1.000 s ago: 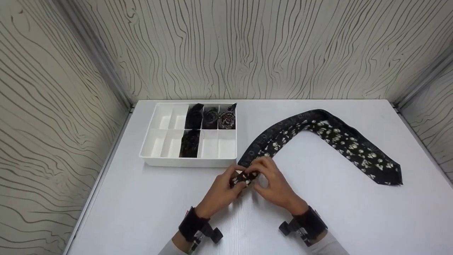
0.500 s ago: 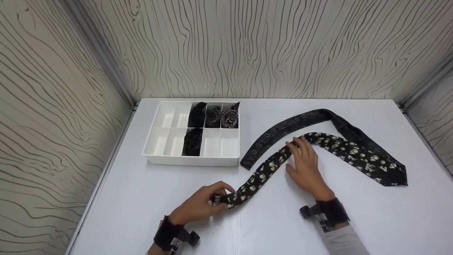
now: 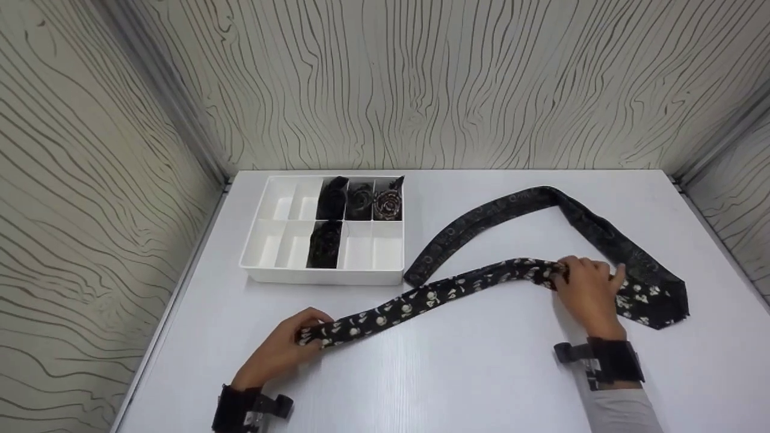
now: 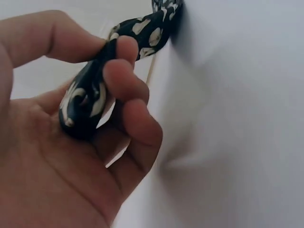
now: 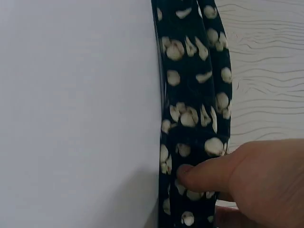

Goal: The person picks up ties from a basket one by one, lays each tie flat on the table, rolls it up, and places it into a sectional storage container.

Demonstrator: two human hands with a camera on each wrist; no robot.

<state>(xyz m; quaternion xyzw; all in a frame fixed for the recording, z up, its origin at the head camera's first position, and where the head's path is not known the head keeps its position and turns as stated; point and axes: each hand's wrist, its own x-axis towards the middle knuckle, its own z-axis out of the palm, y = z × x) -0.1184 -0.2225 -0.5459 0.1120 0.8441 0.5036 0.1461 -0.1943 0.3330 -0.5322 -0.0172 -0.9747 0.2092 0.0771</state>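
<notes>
L hand (image 3: 283,347) pinches one end of printed tie (image 3: 409,304); R hand (image 3: 589,296) grips it nr wide tip. Hands wider apart vs 0.5 s ago, top strip straighter on table (image 3: 469,373), R/front of tray (image 3: 325,276): prob. mid-straightening.

The end of the patterned tie (image 3: 431,297) is partly hidden between the left fingers (image 3: 311,314), and a stretch of it is covered under the right fingers (image 3: 579,266). Beyond them, I cannot tell whether the dark strip (image 3: 469,225) joins it. Below the left fingers, the head view's edge cuts the wrist strap (image 3: 234,406).
</notes>
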